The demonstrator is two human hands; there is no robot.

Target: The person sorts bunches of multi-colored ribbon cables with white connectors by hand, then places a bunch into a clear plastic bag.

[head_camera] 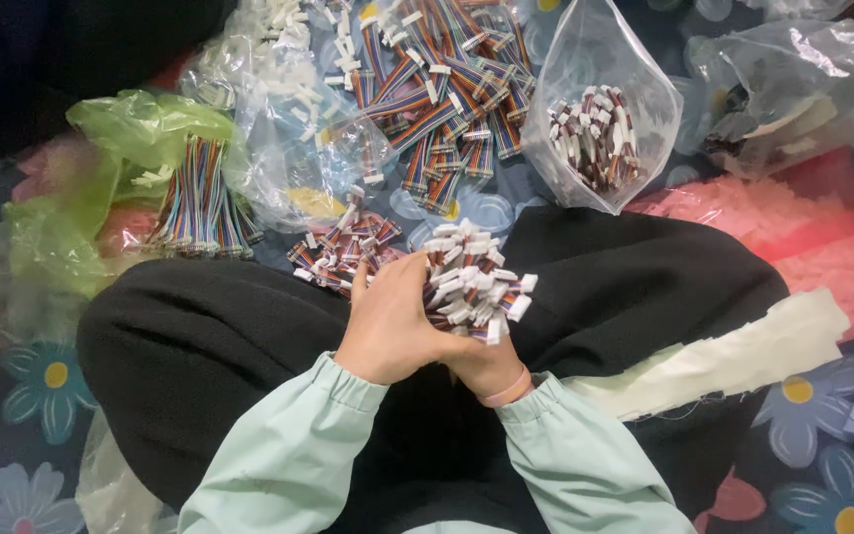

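My left hand (387, 321) and my right hand (486, 366) are clasped together over my lap around a thick bundle of short rainbow ribbon cables (471, 277), whose white plastic connectors stick up and to the right. The left hand wraps the bundle from the left. The right hand sits under it, mostly hidden, with a pink band at the wrist. Just beyond the hands lies a small loose heap of the same cables (343, 252) on the floor.
A big pile of rainbow cables (447, 89) lies ahead, with a clear bag of connector cables (595, 138) to its right. A green bag with cables (195, 198) is at left. More clear bags (793, 79) and pink fabric (822, 232) sit at right.
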